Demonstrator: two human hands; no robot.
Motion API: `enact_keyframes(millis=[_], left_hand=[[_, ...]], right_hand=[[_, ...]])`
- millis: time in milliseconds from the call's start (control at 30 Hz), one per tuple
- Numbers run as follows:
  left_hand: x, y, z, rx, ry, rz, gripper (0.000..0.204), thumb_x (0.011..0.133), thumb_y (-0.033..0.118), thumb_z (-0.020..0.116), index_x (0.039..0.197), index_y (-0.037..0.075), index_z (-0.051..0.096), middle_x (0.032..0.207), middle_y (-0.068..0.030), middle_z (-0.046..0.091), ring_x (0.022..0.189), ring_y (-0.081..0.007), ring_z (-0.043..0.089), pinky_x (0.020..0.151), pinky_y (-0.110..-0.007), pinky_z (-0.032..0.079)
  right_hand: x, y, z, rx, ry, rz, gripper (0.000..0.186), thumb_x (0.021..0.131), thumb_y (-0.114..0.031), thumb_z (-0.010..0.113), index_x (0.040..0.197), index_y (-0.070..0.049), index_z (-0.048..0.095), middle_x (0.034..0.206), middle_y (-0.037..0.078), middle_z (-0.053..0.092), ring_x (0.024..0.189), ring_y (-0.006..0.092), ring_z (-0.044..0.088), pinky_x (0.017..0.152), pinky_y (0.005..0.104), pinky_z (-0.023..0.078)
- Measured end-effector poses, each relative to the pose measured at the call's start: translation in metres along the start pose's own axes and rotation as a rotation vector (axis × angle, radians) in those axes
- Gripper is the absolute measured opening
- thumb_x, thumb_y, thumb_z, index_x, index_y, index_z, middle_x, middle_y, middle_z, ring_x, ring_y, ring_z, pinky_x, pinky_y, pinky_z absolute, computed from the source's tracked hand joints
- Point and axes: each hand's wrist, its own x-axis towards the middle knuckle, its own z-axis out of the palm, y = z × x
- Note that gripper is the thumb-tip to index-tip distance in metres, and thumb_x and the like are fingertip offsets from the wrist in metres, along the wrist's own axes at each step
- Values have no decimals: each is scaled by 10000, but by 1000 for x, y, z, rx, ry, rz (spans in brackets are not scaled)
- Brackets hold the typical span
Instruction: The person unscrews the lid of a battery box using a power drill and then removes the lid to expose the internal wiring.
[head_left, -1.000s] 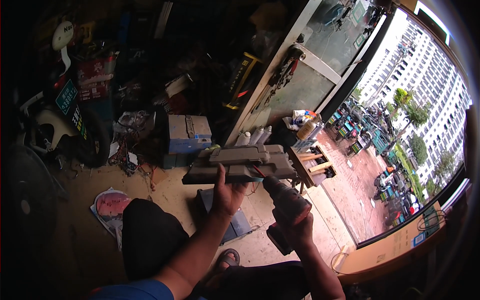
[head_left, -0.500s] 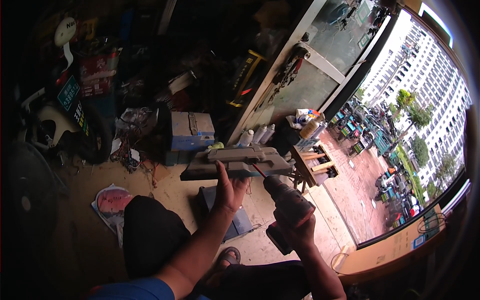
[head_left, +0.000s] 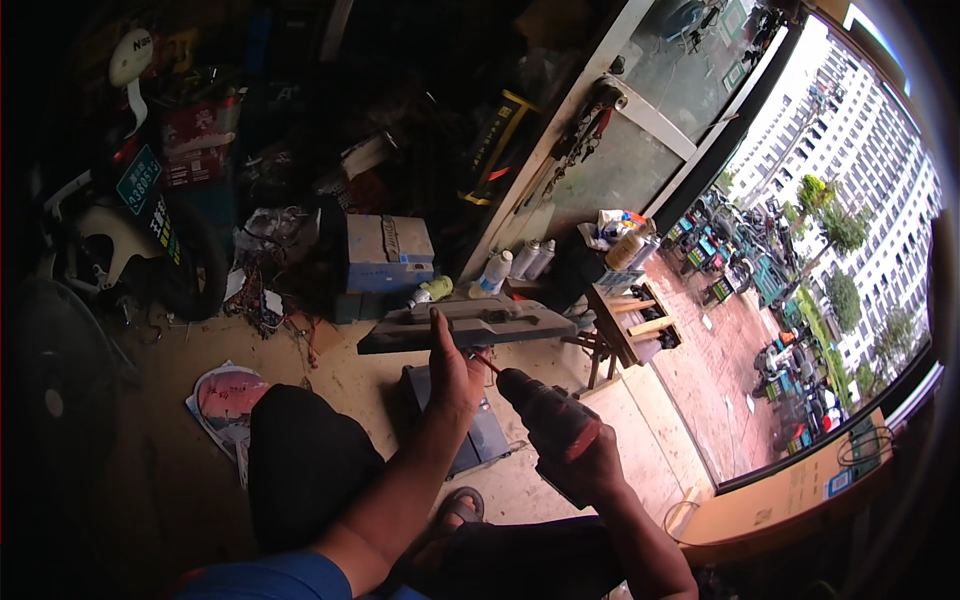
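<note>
My left hand supports a flat dark plastic casing with a moulded top, thumb up against its near side; the other fingers are mostly hidden. The casing is held above the floor, nearly level. In my right hand is a cordless drill, its body pointing up and left. A thin reddish bit sticks out of the chuck and ends close to my left hand, just below the casing's near edge. Whether the tip touches anything I cannot tell.
On the floor beneath lies a dark grey box. Beyond stand a blue-and-brown carton, spray cans and a wooden stool-like frame. A scooter is at the left, a glass door at the right, with loose cables on the floor.
The drill has moved left and slightly down, so its bit has left the casing's top face and points by my left hand. The casing has tipped, showing its top at a flatter angle.
</note>
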Motion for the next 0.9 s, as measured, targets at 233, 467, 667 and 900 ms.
enact_keyframes(millis=[233, 467, 667, 900], left_hand=[[-10, 8, 12, 146, 294, -122, 655, 869, 609, 772, 1299, 147, 598, 1096, -10, 629, 894, -178, 598, 762, -284, 492], [-8, 7, 24, 217, 468, 7, 594, 811, 559, 844, 1179, 176, 579, 781, 2, 441, 556, -143, 395, 504, -274, 351], [-14, 19, 26, 231, 415, -8, 557, 798, 534, 850, 1161, 177, 624, 953, 4, 535, 640, -157, 439, 585, -277, 447], [-9, 4, 7, -14, 135, -35, 505, 879, 534, 763, 1177, 143, 649, 898, -57, 723, 805, -204, 694, 647, -327, 549]], right_hand=[[-7, 15, 7, -80, -62, 50, 398, 819, -67, 783, 1198, -35, 667, 1051, 115, 726, 888, 237, 722, 809, 319, 575], [-8, 14, -1, -108, -13, -25, 381, 787, -57, 793, 1152, -40, 684, 988, 96, 737, 872, 208, 724, 797, 319, 578], [-5, 10, -7, -11, 18, -47, 337, 744, -33, 803, 1069, -39, 712, 927, 56, 738, 822, 161, 713, 757, 303, 574], [-6, 15, -7, 33, 131, -44, 331, 744, -20, 821, 1053, -13, 702, 887, 32, 733, 786, 115, 690, 731, 296, 569]])
